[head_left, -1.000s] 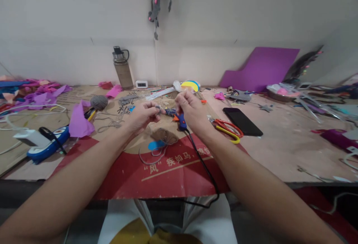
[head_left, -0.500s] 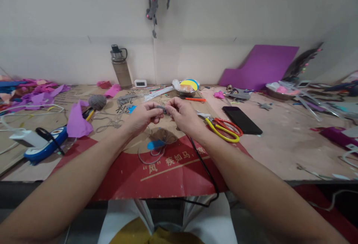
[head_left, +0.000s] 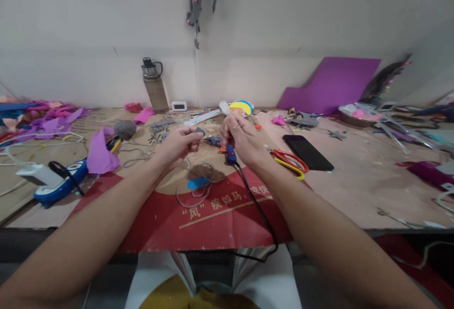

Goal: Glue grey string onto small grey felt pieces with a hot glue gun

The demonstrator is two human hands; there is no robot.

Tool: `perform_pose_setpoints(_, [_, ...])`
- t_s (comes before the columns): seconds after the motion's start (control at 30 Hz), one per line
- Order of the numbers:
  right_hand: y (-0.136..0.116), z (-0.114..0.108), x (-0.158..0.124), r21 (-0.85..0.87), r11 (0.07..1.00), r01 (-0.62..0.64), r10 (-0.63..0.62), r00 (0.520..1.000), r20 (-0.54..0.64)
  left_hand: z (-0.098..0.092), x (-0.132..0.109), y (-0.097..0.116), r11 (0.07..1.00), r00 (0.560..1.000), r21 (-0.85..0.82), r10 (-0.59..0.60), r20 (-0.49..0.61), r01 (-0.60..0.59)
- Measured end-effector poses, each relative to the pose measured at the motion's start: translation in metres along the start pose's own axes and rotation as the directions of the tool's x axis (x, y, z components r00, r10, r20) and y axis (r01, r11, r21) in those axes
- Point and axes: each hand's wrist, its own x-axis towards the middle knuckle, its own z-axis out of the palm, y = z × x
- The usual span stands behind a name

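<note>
My left hand (head_left: 180, 144) is closed in a pinch on a small grey felt piece (head_left: 200, 132), held above the cardboard. To its right, my right hand (head_left: 241, 140) has its fingers curled together. What they grip, if anything, is too small to make out. Just under that hand, the blue end of a corded tool (head_left: 231, 155) shows, with a black cord running toward the table's front edge; the rest is hidden. A small tangle of dark, colourful bits (head_left: 213, 141) lies between the hands. Below them are a blue scrap (head_left: 198, 183) and loose grey yarn (head_left: 189, 205).
Scissors with red and yellow handles (head_left: 292, 160) and a black phone (head_left: 308, 152) lie right. On the left are a grey yarn ball (head_left: 125, 129), purple felt (head_left: 101, 153) and a blue power strip (head_left: 60, 188). A bottle (head_left: 155, 87) stands at the wall.
My hands have drawn apart, the right one moving slightly up and right. The grey piece stays in my left fingers, and the blue end of the corded tool now shows.
</note>
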Motion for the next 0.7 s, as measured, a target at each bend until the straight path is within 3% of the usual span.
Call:
perform_pose_setpoints(0.13, [0.008,0.003,-0.006,-0.348,0.937,0.003,-0.007,1.000,-0.012,0.001,-0.003,0.002,1.000,0.998,-0.023,-0.012,0.063,0.013])
perform_pose_setpoints(0.4, [0.007,0.011,-0.009,-0.608,0.790,0.078,-0.035,0.996,0.083,0.005,-0.006,0.003,0.994,0.976,0.017,-0.106,0.193,0.104])
perform_pose_setpoints(0.5, [0.006,0.010,-0.007,-0.539,0.839,0.070,-0.068,0.997,0.024,0.003,-0.005,0.002,0.991,0.970,0.049,-0.129,0.204,0.121])
perform_pose_setpoints(0.63, [0.002,0.002,-0.004,-0.210,0.976,0.055,-0.086,0.986,-0.141,-0.001,-0.001,-0.001,0.994,0.989,0.062,-0.092,0.113,0.085])
perform_pose_setpoints(0.7, [-0.005,-0.001,-0.004,-0.028,0.998,0.056,-0.058,0.995,-0.076,-0.002,0.001,-0.002,0.997,0.996,0.055,-0.064,0.057,0.061])
